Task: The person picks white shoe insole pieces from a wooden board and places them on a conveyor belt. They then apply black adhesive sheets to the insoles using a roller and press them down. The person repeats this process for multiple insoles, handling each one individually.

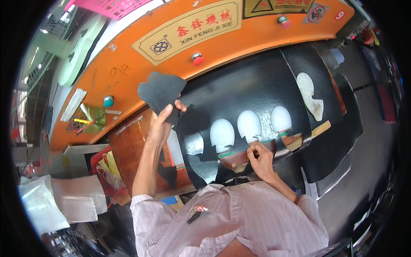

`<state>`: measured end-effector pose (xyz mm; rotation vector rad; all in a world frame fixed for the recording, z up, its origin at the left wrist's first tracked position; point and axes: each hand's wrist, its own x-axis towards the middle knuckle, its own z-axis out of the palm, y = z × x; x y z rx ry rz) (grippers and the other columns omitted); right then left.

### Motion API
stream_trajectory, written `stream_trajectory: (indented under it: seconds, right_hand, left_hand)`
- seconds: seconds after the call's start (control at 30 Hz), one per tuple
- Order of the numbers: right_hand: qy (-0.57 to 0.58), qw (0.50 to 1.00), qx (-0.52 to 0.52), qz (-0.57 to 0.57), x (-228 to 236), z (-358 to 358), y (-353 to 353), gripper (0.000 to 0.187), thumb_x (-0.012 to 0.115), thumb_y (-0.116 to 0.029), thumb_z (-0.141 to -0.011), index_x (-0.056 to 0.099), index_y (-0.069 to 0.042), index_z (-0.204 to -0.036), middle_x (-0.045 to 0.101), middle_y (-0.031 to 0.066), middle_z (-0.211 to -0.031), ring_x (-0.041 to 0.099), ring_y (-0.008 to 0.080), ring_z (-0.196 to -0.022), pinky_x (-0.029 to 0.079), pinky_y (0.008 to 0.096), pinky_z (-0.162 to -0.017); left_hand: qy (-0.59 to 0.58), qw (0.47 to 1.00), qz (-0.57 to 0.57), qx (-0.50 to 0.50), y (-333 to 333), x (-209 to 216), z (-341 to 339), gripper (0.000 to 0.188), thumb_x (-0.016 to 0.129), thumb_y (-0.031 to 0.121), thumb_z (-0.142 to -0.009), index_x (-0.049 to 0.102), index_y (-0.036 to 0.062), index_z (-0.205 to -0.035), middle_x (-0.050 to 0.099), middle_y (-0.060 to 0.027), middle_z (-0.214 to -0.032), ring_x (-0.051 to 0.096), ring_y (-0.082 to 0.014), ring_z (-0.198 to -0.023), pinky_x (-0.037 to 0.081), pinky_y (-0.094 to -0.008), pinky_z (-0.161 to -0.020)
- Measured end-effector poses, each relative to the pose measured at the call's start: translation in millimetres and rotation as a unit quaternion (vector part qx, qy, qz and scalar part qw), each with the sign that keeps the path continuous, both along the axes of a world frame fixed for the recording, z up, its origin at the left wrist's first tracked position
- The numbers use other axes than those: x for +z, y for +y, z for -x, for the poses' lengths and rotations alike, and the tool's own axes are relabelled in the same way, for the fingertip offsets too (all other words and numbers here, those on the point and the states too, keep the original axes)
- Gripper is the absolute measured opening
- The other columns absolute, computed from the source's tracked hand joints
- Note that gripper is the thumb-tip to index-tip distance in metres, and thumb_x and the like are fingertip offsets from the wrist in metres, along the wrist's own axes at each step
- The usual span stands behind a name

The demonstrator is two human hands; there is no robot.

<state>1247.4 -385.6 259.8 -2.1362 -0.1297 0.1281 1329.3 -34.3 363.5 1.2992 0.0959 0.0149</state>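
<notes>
So the left hand (160,126) is pinched shut on a small stack of cut dark pieces (160,90), thumb on the near face, fingers behind, holding them up and fanned above the big black sheet (257,85). The grip sits at the bottom of the stack, so the pieces stick up and away from the hand, long axis roughly upright, tilted a little to the left.

The right hand (260,160) is down at the near edge of that same black sheet, fingers curled and closed on the sheet's edge right below the row of cutout holes (249,125). Can't quite tell if it's gripping the sheet itself or a loose scrap there, but the fingers are together on the material, not apart.

Relation that matters: the held stack lies up and to the left of the sheet's row of holes, and the left hand is the one with it. The right hand is the nearer one to the holes, just below the middle one. The two hands are well apart, with the sheet's left corner between them.

Further out from the sheet: the orange machine body (128,64) curves behind it, with a red button (197,59) just above the sheet's top edge and a teal button (108,101) off to the left. One pale cutout piece (309,95) sits at the sheet's right side.
</notes>
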Motion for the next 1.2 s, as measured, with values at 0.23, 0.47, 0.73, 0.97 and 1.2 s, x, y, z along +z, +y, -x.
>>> stream_trajectory:
  seconds: [0.23,0.47,0.73,0.97,1.2]
  right_hand:
    - [0.117,0.968,0.194,-0.104,13.8,11.4,46.4,0.015,0.076,-0.012,-0.089,0.075,-0.001,-0.099,0.074,0.01,-0.098,0.071,0.0202,-0.087,0.056,0.0348,-0.075]
    - [0.247,0.911,0.313,-0.106,-35.2,17.9,80.2,0.026,0.082,-0.027,-0.085,0.082,-0.009,-0.104,0.08,0.0112,-0.098,0.076,0.0215,-0.09,0.058,0.0364,-0.084]
    - [0.159,0.934,0.32,0.0,-36.4,26.6,81.5,0.046,0.077,-0.037,-0.089,0.073,-0.007,-0.124,0.073,0.0261,-0.096,0.072,0.0395,-0.093,0.056,0.0453,-0.086]
    - [0.385,0.838,0.248,-0.296,-64.2,12.4,89.7,0.034,0.075,-0.005,-0.095,0.069,0.003,-0.128,0.075,0.0038,-0.102,0.069,0.0097,-0.087,0.055,0.0265,-0.078]
    - [0.468,0.767,0.202,-0.389,-50.3,6.0,84.5,0.031,0.073,-0.006,-0.096,0.068,0.001,-0.126,0.074,0.0039,-0.1,0.069,0.011,-0.087,0.055,0.0258,-0.082]
  left_hand:
    - [-0.109,0.974,-0.199,0.012,24.6,24.6,21.7,0.034,0.071,0.031,-0.094,0.066,0.0038,-0.112,0.065,-0.0047,-0.107,0.063,-0.0193,-0.103,0.052,-0.0377,-0.092]
    - [-0.141,0.781,-0.518,-0.318,-6.8,-70.5,112.9,0.074,0.067,-0.005,-0.059,0.058,0.0005,-0.132,0.058,-0.0213,-0.115,0.053,-0.0436,-0.115,0.041,-0.053,-0.106]
    - [-0.184,0.812,-0.475,-0.286,-0.6,-115.3,135.8,0.059,0.074,0.003,-0.07,0.06,0.0018,-0.128,0.061,-0.0183,-0.115,0.057,-0.0391,-0.118,0.04,-0.0517,-0.112]
    - [-0.208,0.767,-0.508,-0.331,2.8,-107.2,135.2,0.076,0.089,0.031,-0.07,0.057,0.0003,-0.132,0.06,-0.019,-0.121,0.057,-0.0382,-0.12,0.037,-0.0537,-0.118]
    - [-0.191,0.752,-0.53,-0.343,-2.0,-96.2,134.6,0.08,0.083,0.015,-0.066,0.053,0.0,-0.138,0.058,-0.0193,-0.129,0.055,-0.0397,-0.127,0.037,-0.0528,-0.12]
